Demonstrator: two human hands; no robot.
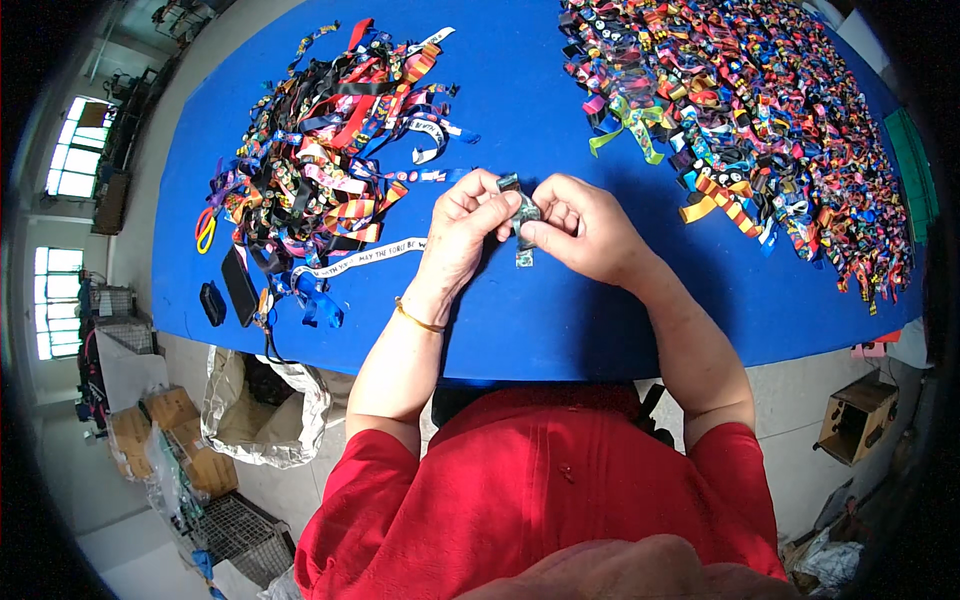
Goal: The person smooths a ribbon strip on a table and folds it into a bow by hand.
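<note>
Between my two hands, over the near middle of the blue table, is a short dark patterned ribbon strap (pixel 525 257), bent over on itself. My left hand (pixel 470 220) pinches it between thumb and fingers from the left. From the right, my right hand (pixel 575 222) grips it with the thumb pressed against curled fingers. One end sticks up above my fingertips and another hangs below them. Just left of my left hand, a white printed ribbon (pixel 370 256) runs out from a tangled heap of colourful ribbon straps (pixel 335 150).
A dense spread of looped ribbon straps (pixel 760 110) covers the table's right side. On the blue tabletop (pixel 520 90), at its left edge, lie a black phone-like object (pixel 239 285) and a small black item (pixel 212 303). Below stands an open whitish sack (pixel 310 410); a wooden box (pixel 857 418) sits at right.
</note>
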